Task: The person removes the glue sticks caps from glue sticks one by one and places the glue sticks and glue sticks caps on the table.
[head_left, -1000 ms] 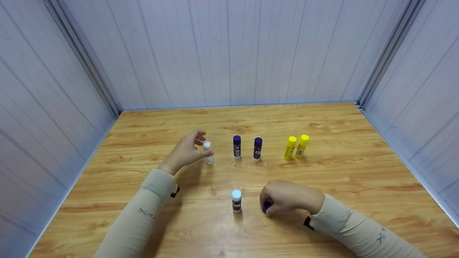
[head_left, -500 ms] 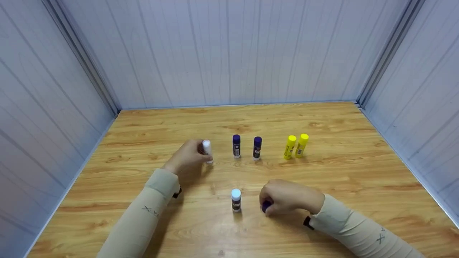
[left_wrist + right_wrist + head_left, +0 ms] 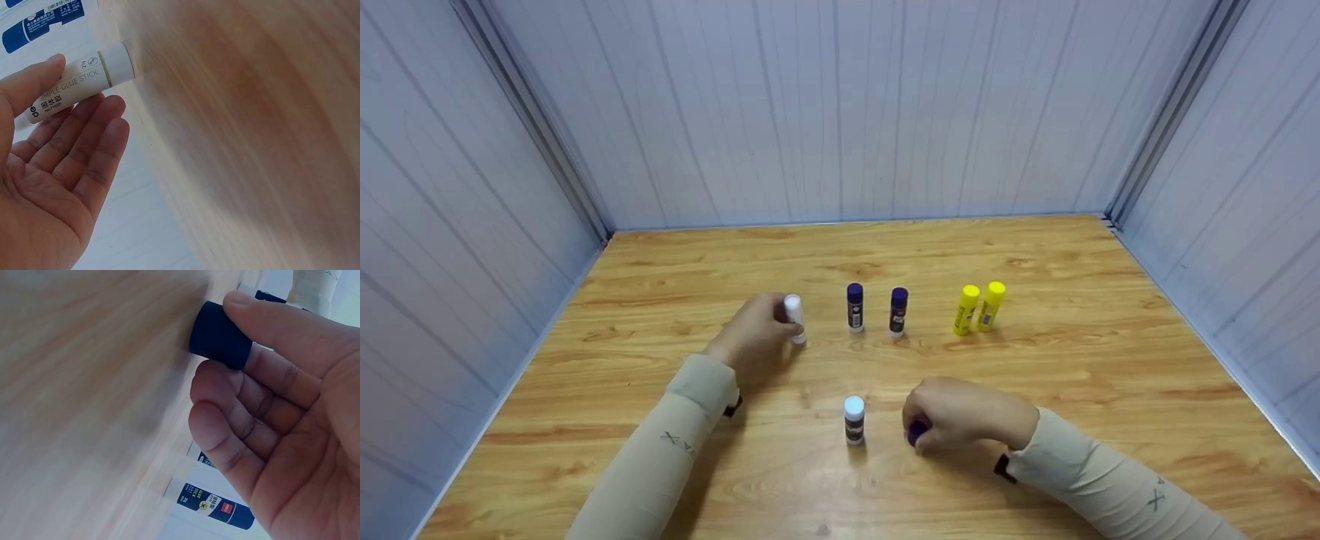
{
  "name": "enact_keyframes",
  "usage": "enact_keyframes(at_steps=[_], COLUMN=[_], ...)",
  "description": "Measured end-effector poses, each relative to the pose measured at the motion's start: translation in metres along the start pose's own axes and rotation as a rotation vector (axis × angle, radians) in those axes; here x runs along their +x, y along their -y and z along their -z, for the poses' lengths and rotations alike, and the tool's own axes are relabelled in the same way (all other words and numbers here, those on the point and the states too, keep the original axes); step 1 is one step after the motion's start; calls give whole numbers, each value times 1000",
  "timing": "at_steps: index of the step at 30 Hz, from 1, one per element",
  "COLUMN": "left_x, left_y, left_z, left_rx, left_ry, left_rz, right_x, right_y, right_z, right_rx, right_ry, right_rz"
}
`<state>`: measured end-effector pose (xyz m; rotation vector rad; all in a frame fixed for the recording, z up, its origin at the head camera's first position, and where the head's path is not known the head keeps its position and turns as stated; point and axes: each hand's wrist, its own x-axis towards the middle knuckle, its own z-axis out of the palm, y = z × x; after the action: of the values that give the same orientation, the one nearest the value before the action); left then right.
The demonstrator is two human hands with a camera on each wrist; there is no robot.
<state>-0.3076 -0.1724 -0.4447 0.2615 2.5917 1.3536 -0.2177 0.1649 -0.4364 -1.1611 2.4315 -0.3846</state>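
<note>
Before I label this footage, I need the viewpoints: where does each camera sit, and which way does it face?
Head: worn on the head, facing forward and down at the table; left hand, right hand and both sleeves show.
Left wrist: on that wrist, facing the white glue stick; the left hand shows.
Right wrist: on that wrist, facing the dark blue cylinder; the right hand and a pale sleeve show.
Shared: head and left wrist both show the left hand holding that stick.
</note>
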Motion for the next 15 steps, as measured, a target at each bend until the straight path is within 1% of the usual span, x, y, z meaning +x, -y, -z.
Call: enact_keyframes(at_steps=[2, 5, 6, 9, 12, 15], left_x=[0, -1, -1, 0, 1, 1], left_y=[-1, -2, -3, -5, -7, -9], left_z=[0, 1, 2, 5, 6, 6], left_rx=[-5, -34, -30, -15, 17, -6], left_ry=[-6, -22, -29, -58, -100, -136], left_rz=[11, 34, 28, -15, -74, -108], right_x=[0, 0, -1, -1, -1, -2], right_y=[0, 0, 1, 3, 4, 4], right_z=[0, -2, -3, -3, -3, -5], right_rx=[-4, -26, -34, -58, -74, -85], right_ry=[0, -14, -20, -34, -38, -43], right_rz=[-6, 2, 4, 8, 3, 9])
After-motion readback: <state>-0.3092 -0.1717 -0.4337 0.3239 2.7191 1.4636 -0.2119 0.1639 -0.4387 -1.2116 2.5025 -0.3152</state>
